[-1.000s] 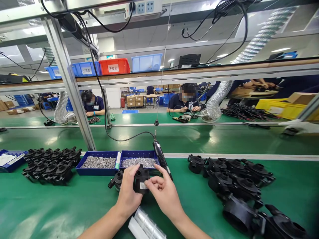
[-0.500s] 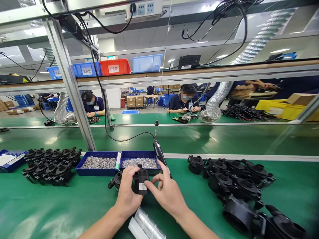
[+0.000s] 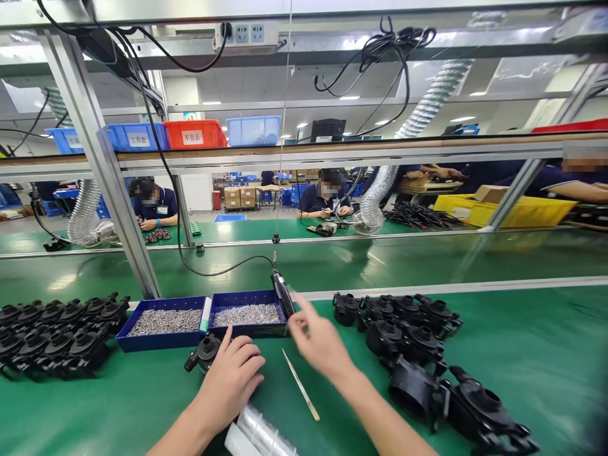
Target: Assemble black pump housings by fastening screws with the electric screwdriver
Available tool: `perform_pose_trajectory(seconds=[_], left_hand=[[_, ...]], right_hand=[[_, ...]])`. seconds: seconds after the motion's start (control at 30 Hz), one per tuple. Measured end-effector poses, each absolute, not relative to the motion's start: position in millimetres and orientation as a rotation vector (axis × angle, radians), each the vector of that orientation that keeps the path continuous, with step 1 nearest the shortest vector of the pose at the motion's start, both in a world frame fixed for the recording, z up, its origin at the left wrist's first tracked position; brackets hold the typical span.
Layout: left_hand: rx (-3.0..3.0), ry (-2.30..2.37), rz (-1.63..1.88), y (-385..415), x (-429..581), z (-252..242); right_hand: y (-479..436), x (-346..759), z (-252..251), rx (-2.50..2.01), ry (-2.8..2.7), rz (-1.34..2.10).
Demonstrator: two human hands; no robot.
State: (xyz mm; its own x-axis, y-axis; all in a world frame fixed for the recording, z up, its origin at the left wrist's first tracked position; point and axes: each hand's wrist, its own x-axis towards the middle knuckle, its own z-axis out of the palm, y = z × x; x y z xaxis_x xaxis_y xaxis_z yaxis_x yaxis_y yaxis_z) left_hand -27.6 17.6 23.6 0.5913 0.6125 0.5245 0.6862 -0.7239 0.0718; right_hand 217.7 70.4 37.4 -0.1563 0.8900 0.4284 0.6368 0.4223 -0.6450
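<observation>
My left hand (image 3: 230,383) lies palm down on the green mat with its fingers curled. The small black pump part it held is hidden beneath it. A second black pump part (image 3: 203,352) pokes out by its thumb side. My right hand (image 3: 317,339) is lifted with fingers spread and holds nothing. Its fingertips are close to the hanging electric screwdriver (image 3: 284,296), whose tip rests at the corner of the right screw tray (image 3: 247,315). A thin pale stick (image 3: 300,384) lies on the mat between my hands.
A second blue screw tray (image 3: 164,323) sits left of the first. Black pump housings are grouped at the left (image 3: 52,335) and right (image 3: 408,335). A clear plastic roll (image 3: 259,434) lies near my left wrist. Other people work across the conveyor (image 3: 332,259).
My right hand let go of the black part and moved up toward the screwdriver. My left hand lowered onto the mat. The view shifted, and the thin stick now shows.
</observation>
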Motion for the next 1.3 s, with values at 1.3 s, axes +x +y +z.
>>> perform_pose_trajectory(seconds=[1.3], left_hand=[[-2.324,-1.290,-1.641,10,-9,22]], right_hand=[[11,167,59,-0.885,-1.396,1.281]])
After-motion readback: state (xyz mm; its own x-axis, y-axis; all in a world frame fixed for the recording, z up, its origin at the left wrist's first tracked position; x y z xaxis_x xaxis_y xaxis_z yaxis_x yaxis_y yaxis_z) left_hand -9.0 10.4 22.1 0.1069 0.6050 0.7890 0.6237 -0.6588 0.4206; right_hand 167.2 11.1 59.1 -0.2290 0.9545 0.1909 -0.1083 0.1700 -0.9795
